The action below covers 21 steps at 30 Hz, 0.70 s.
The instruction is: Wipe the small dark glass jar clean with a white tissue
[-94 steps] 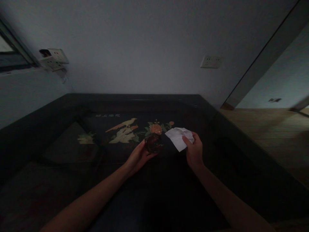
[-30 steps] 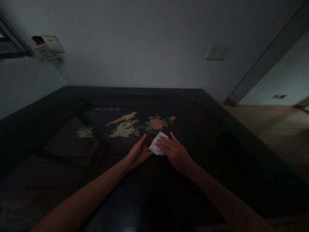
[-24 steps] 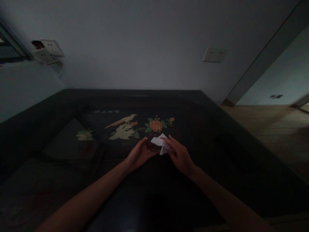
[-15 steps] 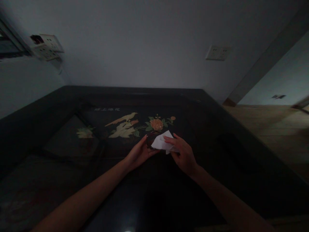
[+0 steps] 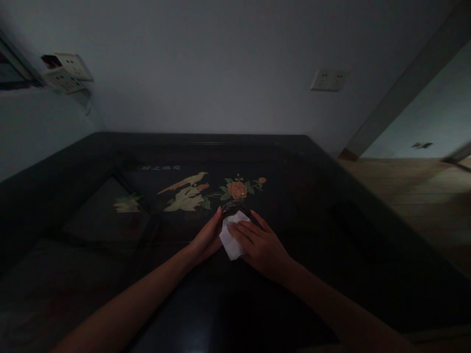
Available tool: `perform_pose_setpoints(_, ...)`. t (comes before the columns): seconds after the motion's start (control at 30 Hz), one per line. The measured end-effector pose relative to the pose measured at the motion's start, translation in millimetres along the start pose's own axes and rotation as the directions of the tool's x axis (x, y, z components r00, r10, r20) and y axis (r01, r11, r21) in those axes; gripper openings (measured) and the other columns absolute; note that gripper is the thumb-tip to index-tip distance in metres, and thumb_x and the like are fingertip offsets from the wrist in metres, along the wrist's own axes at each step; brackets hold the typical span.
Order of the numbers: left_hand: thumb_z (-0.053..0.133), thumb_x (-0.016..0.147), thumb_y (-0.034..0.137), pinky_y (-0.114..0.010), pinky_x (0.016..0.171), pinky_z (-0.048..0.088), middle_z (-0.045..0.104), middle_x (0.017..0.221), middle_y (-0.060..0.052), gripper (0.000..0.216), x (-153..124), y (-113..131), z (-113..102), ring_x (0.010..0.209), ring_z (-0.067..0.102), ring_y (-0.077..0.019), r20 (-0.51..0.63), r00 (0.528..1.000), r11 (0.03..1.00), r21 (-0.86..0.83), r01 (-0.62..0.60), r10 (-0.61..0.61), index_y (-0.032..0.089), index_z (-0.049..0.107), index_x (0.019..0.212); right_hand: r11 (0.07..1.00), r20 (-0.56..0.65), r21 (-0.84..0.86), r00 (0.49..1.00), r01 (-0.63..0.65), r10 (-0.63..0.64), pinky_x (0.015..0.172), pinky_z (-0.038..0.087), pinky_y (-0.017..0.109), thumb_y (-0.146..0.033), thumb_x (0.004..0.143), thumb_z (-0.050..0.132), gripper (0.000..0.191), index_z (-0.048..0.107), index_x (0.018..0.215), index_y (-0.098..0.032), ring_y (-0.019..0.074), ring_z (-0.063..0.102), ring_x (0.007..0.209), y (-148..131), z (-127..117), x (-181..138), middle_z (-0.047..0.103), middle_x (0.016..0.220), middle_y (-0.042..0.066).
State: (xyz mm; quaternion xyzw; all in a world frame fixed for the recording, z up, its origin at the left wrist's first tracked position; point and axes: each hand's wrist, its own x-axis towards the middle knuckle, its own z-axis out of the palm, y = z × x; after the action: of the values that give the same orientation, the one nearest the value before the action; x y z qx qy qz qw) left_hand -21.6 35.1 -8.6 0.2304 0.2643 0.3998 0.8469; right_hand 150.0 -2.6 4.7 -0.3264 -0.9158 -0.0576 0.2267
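Observation:
A small dark glass jar (image 5: 233, 208) stands on a black table (image 5: 316, 206), just below a painted flower. My left hand (image 5: 208, 238) is wrapped round the jar's left side. A white tissue (image 5: 231, 241) lies against the near side of the jar, and my right hand (image 5: 259, 242) presses it there with its fingers stretched flat over it. Most of the jar is hidden behind the tissue and both hands.
The tabletop carries an inlaid bird and flower picture (image 5: 195, 189). Walls close in behind and to the left, with sockets (image 5: 328, 79) on the back wall and more sockets (image 5: 64, 73) at the left. A wooden floor (image 5: 415, 196) lies beyond the table's right edge.
My right hand has brought the tissue from the right onto the jar, rubbed around its rim, and now holds it flat on the near side. My left hand kept its grip.

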Motion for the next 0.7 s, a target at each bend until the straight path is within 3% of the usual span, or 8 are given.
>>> perform_pose_setpoints(0.13, 0.055, 0.086, 0.045, -0.032, 0.093, 0.041, 0.069, 0.101, -0.011, 0.042, 0.6, -2.1, -3.0, 0.098, 0.062, -0.022, -0.017, 0.998, 0.998, 0.034, -0.059, 0.06, 0.012, 0.063, 0.11, 0.997, -0.02, -0.041, 0.998, -0.067, 0.066, 0.109, 0.03, 0.04, -0.026, 0.089, 0.052, 0.048, 0.043, 0.134, -0.012, 0.0213, 0.056, 0.113, -8.3, 7.8, 2.8, 0.063, 0.124, 0.01)
perform_pose_setpoints(0.37, 0.063, 0.082, 0.042, -0.032, 0.092, 0.043, 0.067, 0.108, -0.009, 0.037, 4.8, -6.3, -6.4, 0.1, 0.061, -0.0208, -0.021, 0.995, 0.995, 0.023, -0.099, 0.1, 0.016, 0.064, 0.108, 0.969, -0.042, -0.197, 0.988, -0.151, 0.145, 0.097, 0.033, 0.041, -0.016, 0.092, 0.046, 0.025, 0.059, 0.114, -0.017, 0.0201, 0.058, 0.109, -9.8, 2.6, 1.7, 0.069, 0.113, 0.007)
perform_pose_setpoints(0.5, 0.059, 0.085, 0.038, -0.029, 0.089, 0.044, 0.067, 0.107, -0.008, 0.03, 6.9, -6.8, -9.5, 0.096, 0.061, -0.0172, -0.037, 0.994, 0.994, -0.021, -0.109, 0.108, 0.017, 0.065, 0.105, 0.947, -0.081, -0.275, 0.985, -0.169, 0.153, 0.102, 0.03, 0.043, -0.013, 0.094, 0.042, 0.026, 0.062, 0.109, -0.017, 0.0195, 0.055, 0.115, -7.1, 0.8, 1.5, 0.067, 0.117, 0.006)
perform_pose_setpoints(0.7, 0.059, 0.085, 0.038, -0.032, 0.092, 0.044, 0.065, 0.115, -0.008, 0.031, 5.6, -7.2, -12.3, 0.103, 0.059, -0.0191, -0.025, 0.995, 0.994, 0.044, -0.1, 0.102, 0.018, 0.063, 0.108, 0.937, -0.03, -0.324, 0.991, -0.133, 0.13, 0.098, 0.041, 0.039, -0.01, 0.091, 0.043, 0.031, 0.06, 0.117, -0.006, 0.0232, 0.059, 0.111, -11.9, 9.8, 0.0, 0.068, 0.114, 0.014)
